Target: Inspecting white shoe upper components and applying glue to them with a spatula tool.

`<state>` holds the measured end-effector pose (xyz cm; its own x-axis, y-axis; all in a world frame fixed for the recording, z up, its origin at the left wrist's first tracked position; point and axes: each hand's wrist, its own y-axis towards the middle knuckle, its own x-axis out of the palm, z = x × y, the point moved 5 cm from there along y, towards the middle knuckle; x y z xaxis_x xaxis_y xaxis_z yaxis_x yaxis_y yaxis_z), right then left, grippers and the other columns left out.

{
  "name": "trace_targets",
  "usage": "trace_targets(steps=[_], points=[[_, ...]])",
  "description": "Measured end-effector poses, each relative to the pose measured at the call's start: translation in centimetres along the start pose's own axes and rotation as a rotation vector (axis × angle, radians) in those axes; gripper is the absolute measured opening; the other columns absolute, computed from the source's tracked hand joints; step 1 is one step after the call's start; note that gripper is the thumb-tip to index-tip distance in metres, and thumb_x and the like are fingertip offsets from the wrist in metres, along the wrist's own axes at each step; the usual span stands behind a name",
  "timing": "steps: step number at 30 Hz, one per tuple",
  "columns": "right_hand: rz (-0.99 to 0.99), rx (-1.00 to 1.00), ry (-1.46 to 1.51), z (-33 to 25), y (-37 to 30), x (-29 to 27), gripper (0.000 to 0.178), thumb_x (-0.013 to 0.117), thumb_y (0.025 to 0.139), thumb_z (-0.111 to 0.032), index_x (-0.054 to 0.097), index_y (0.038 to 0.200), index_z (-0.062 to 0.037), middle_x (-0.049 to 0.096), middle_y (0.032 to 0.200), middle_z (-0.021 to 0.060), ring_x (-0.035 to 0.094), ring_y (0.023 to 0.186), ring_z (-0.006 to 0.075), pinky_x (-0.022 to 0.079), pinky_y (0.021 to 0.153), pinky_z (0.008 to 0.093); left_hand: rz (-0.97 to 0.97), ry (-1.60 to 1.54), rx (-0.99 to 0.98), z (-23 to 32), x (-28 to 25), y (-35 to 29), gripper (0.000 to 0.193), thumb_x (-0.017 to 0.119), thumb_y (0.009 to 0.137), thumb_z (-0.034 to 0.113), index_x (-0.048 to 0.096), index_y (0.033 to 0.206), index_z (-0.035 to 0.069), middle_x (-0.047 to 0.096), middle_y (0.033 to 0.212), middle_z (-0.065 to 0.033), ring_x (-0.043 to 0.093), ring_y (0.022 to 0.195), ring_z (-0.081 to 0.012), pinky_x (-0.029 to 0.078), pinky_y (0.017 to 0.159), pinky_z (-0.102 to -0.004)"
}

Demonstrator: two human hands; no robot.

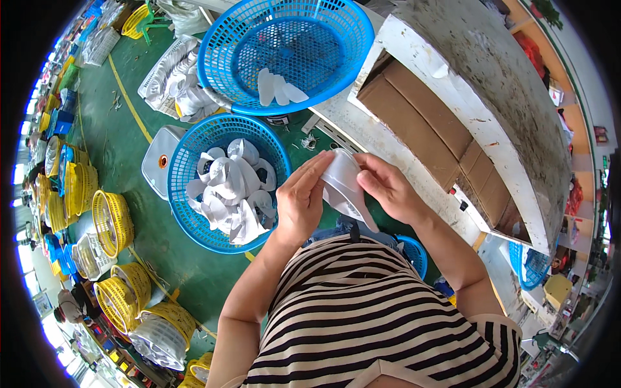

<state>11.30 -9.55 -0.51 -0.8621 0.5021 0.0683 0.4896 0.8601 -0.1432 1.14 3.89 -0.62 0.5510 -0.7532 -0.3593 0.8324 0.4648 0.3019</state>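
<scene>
Green floor (123, 149) underfoot, painted with a yellow line (129, 97) running diagonally across it, and this is plainly a busy workshop. Stacks of yellow baskets (110, 223) crowd the left edge, some holding white pieces, with more blue and yellow crates receding toward the top left. On the right stands a worn white counter (491, 84), its top stained and scuffed, with flattened brown cardboard (427, 123) tucked in the opening beneath it. Shelving with assorted goods curves along the far right wall.

Now the containers. A big round blue basket (304, 26) sits up top, nearly bare, just a few white pieces (277, 87) lying at its near rim. Below it a second blue basket (187, 194) rests on the floor, and this one is heaped with white moulded pieces (229, 187) tumbled together. A white tray (169, 74) beside the upper basket carries more of the same white parts. A small blue basket (414, 252) peeks out just past the striped shirt (362, 310).

And at centre, both hands are up over the lower basket's right rim. The left hand (301, 197) is curled, fingertips pinching the left edge of a white plastic piece (343, 187). The right hand (385, 184) closes on its upper right side, thumb and fingers pressed to it. The piece hangs between the two, clear of everything, in front of the chest.
</scene>
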Motion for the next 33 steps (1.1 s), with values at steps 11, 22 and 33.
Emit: trace_targets(steps=[11, 22, 33], points=[[0.508, -0.533, -0.699, -0.3, -3.2, 3.7, 0.012, 0.06, 0.084, 0.004, 0.062, 0.096, 0.0017, 0.058, 0.086, 0.0141, 0.059, 0.074, 0.029, 0.048, 0.064, 0.0341, 0.15, -0.35, -0.498, -4.3, 0.1, -1.9, 0.029, 0.057, 0.096, 0.019, 0.063, 0.114, -0.003, 0.067, 0.089, -0.0028, 0.055, 0.08, -0.0049, 0.046, 0.075, -0.0206], [0.336, -0.205, -0.483, 0.5, 1.1, -0.9, 0.027, 0.054, 0.098, -0.023, 0.057, 0.081, -0.0015, 0.049, 0.059, 0.0027, 0.044, 0.055, 0.0099, 0.038, 0.052, 0.0249, -0.109, -1.21, -0.959, -3.1, -0.8, -5.1, 0.032, 0.054, 0.097, 0.026, 0.064, 0.103, -0.004, 0.069, 0.096, -0.0096, 0.065, 0.085, -0.0147, 0.048, 0.082, -0.0265], [0.016, 0.02, 0.137, 2.6, 3.8, -0.9, 0.034, 0.055, 0.097, -0.028, 0.06, 0.071, -0.0073, 0.047, 0.062, -0.0086, 0.038, 0.055, -0.0008, 0.029, 0.048, 0.0186, -0.033, -1.487, -0.769, 3.1, -1.9, -7.1, 0.029, 0.055, 0.095, 0.023, 0.067, 0.098, -0.003, 0.068, 0.102, -0.0123, 0.065, 0.093, -0.0196, 0.047, 0.089, -0.0321]])
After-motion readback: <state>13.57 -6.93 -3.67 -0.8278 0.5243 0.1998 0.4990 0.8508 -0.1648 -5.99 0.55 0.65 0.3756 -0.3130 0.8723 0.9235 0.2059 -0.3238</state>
